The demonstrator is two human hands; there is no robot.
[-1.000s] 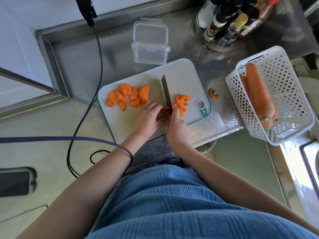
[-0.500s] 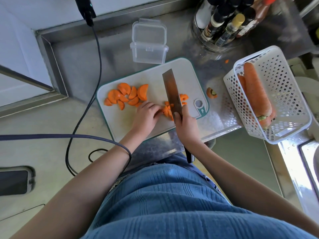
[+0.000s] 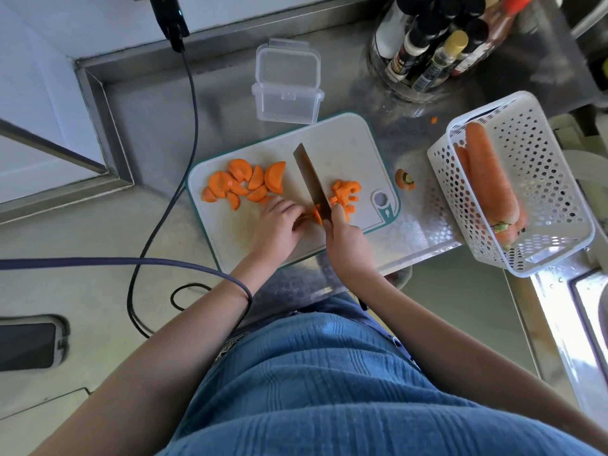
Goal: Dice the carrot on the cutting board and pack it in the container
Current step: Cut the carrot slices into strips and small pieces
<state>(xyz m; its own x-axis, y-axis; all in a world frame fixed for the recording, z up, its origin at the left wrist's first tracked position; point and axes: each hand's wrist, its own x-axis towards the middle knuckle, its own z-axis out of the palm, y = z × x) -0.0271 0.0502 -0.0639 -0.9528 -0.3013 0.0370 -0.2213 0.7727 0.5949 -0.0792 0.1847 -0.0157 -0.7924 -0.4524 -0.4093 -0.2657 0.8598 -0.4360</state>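
A white cutting board (image 3: 339, 143) lies on the steel counter. A pile of half-moon carrot slices (image 3: 245, 183) sits on its left part, and small diced bits (image 3: 345, 192) lie on its right. My left hand (image 3: 279, 222) holds down a carrot piece (image 3: 316, 214) with curled fingers. My right hand (image 3: 345, 240) grips the handle of a cleaver (image 3: 311, 179), whose blade stands on that piece between the two piles. An empty clear container (image 3: 286, 93) with its lid flipped back stands just behind the board.
A white perforated basket (image 3: 539, 153) with whole carrots (image 3: 487, 179) sits to the right. A carrot top (image 3: 405, 180) lies beside the board. Bottles in a glass holder (image 3: 427, 44) stand behind. A black cable (image 3: 184, 143) runs along the left, and a phone (image 3: 26, 345) lies lower left.
The cleaver swung flat and leftward over the diced bits half a second ago, and now stands edge-down again on the piece under my left fingers.
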